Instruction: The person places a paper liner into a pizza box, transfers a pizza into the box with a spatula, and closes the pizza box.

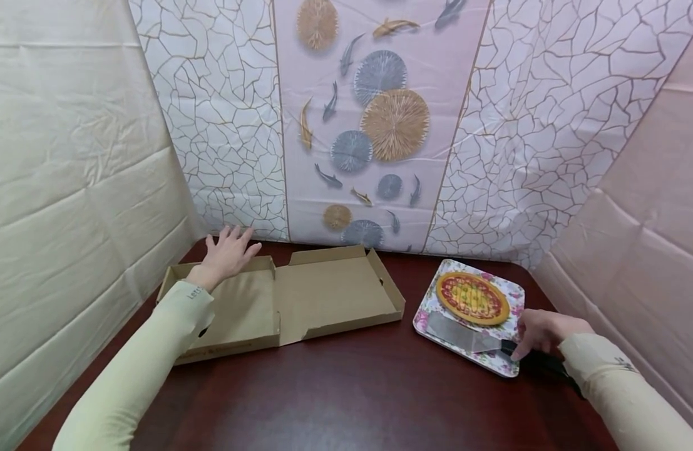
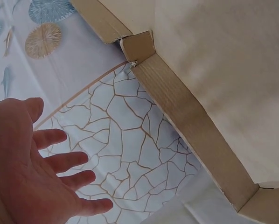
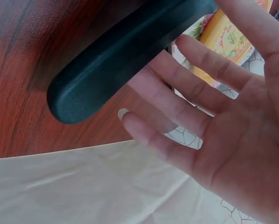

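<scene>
My left hand (image 1: 225, 255) is spread above the tray half of an opened cardboard pizza box (image 1: 335, 291). In the left wrist view that hand (image 2: 46, 163) shows its fingers apart, holding nothing, beside the box wall (image 2: 191, 119). At the right, my right hand (image 1: 549, 332) pinches the black handle (image 3: 116, 60) of a metal spatula (image 1: 456, 332) between thumb and fingers; the little finger hangs free. The spatula's blade lies on a flowered tray (image 1: 509, 369), next to a pizza (image 1: 472, 297). In the right wrist view the handle hides some fingertips of the hand (image 3: 242, 121).
The box lid lies folded out to the right on the dark wooden table (image 1: 346, 388). A patterned cloth (image 1: 374, 188) hangs behind the table, and pale cloth walls (image 1: 70, 156) stand at both sides. The spatula's handle sticks out past the tray's right edge.
</scene>
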Available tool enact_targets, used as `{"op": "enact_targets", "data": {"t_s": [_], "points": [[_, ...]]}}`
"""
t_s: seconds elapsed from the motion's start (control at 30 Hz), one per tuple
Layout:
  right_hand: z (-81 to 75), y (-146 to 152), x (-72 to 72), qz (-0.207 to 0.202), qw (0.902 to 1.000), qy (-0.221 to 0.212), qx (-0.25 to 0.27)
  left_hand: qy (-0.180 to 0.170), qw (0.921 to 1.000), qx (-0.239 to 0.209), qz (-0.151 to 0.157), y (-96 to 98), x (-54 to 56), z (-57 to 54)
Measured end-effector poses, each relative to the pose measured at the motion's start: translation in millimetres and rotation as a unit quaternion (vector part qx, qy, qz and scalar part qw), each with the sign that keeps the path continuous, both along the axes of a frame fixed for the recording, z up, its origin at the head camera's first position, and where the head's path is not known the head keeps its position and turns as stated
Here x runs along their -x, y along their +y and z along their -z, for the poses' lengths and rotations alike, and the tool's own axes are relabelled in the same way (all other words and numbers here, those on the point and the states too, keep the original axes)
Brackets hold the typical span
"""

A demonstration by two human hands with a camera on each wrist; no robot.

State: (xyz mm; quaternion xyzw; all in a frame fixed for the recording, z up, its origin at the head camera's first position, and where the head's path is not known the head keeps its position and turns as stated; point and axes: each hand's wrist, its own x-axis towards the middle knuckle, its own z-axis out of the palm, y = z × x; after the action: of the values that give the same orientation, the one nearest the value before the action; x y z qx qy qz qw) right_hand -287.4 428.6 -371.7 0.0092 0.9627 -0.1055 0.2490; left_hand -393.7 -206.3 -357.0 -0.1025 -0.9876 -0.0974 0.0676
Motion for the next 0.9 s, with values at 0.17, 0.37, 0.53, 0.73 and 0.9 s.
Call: {"op": "enact_targets", "data": {"t_s": [0.17,0.37,0.53,0.73,0.9], "points": [[-3.4,4.5,-5.9,0.006,0.9999,0.001,-0.01,-0.003,1.0,0.001,0.001,0.3,-0.2,4.6],[1.7,4.5,-13.1,0.012,0.9999,0.007,-0.004,-0.005,1.0,0.0,-0.002,0.1,0.1,5.6],[4.7,4.0,-12.4,-0.004,0.9999,0.004,-0.009,0.0,1.0,-0.002,0.003,1.1,-0.5,2.3],[4.6,4.3,-9.6,-0.001,0.9999,-0.01,-0.01,-0.003,1.0,-0.008,-0.003,1.0,-1.9,-0.5],[1.1,1.5,-10.3,0.007,0.9999,-0.01,-0.001,-0.005,0.9999,-0.008,-0.006,-0.3,-1.9,-0.6]]}}
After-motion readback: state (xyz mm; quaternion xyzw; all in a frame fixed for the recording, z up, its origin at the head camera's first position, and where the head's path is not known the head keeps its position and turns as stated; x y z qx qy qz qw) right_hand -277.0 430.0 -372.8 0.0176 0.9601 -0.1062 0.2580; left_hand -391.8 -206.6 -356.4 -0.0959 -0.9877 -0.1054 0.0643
